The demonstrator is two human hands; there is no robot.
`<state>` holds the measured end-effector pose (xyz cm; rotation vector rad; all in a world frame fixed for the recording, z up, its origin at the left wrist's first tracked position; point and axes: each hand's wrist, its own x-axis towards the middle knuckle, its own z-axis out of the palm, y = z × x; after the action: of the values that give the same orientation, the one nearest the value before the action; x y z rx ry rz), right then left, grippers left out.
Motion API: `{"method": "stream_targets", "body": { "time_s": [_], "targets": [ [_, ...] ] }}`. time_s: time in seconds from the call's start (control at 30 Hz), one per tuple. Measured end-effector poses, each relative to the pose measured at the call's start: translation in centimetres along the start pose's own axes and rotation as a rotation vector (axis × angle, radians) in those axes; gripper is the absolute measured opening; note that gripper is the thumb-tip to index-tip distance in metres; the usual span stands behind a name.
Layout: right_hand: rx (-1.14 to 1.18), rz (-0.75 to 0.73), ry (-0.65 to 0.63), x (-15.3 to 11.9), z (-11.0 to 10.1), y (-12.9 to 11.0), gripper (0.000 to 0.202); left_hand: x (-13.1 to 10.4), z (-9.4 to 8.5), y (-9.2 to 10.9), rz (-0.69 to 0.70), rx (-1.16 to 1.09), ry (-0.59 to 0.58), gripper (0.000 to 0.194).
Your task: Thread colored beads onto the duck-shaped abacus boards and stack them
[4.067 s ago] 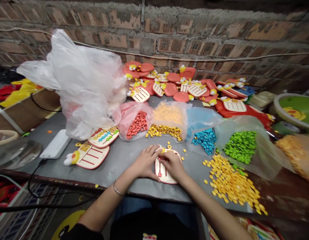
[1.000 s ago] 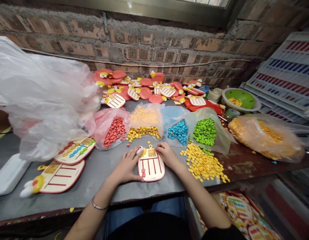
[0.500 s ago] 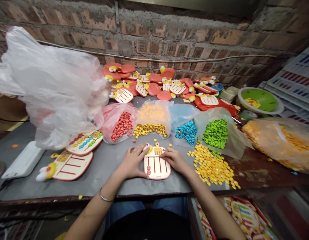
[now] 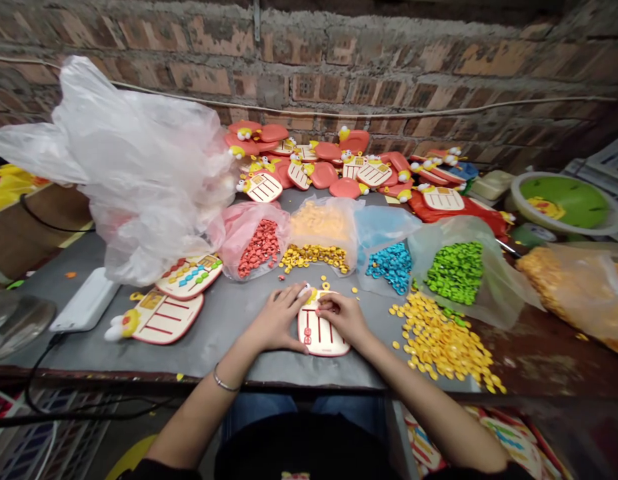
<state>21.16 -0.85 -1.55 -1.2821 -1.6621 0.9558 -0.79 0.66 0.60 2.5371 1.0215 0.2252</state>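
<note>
My left hand [image 4: 280, 319] curves around the left side of a cream toy board [image 4: 325, 341] with a red rim and red slots. Its thumb presses the lower left edge, and its fingers lie by the yellow animal head [image 4: 309, 292] at the top. Two red beads [image 4: 307, 335] sit low in the leftmost slot. Over the upper part of the board, my right hand [image 4: 341, 317] pinches its thumb and fingertips together on a small red bead [image 4: 318, 311], mostly hidden. The board lies flat on the grey table cover [image 4: 229, 360].
Behind the board stand bags of red beads [image 4: 259, 248], gold beads [image 4: 316, 257], blue beads [image 4: 390, 265] and green beads [image 4: 455, 270]. Loose yellow pieces [image 4: 441, 337] spread at right. Two boards [image 4: 171, 317] lie left, below a large plastic bag [image 4: 149, 167]. More boards [image 4: 373, 172] pile by the wall.
The camera view has shifted, so the table appears further right. My right fingertips have moved left across the upper part of the board and pinch together. My left hand keeps its hold.
</note>
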Motion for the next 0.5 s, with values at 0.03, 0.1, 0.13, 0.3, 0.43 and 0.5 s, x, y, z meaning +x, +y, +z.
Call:
{"method": "stream_targets", "body": {
  "time_s": [0.03,0.1,0.13,0.3,0.43,0.5],
  "targets": [
    [0.004,0.000,0.005,0.1,0.3,-0.2,0.014,0.0,0.0,0.0,0.000,-0.001,0.001,0.121],
    [-0.026,-0.021,-0.009,0.3,0.8,-0.6,0.010,0.0,0.1,0.0,0.000,0.001,-0.002,0.123],
    [-0.056,-0.041,-0.027,0.5,1.0,-0.8,0.009,0.0,0.1,0.0,0.001,0.003,-0.004,0.123],
    [-0.043,-0.114,-0.284,1.0,0.2,-1.2,0.007,0.1,0.2,-0.1,-0.008,0.008,-0.006,0.115],
    [0.129,-0.079,-0.488,2.6,-1.3,-1.9,0.020,0.2,0.3,-0.2,-0.003,0.010,-0.012,0.114],
    [0.032,-0.127,-0.379,4.5,-1.0,-2.8,0.017,0.2,0.3,-0.1,0.001,0.014,-0.017,0.115]
  ]
}}
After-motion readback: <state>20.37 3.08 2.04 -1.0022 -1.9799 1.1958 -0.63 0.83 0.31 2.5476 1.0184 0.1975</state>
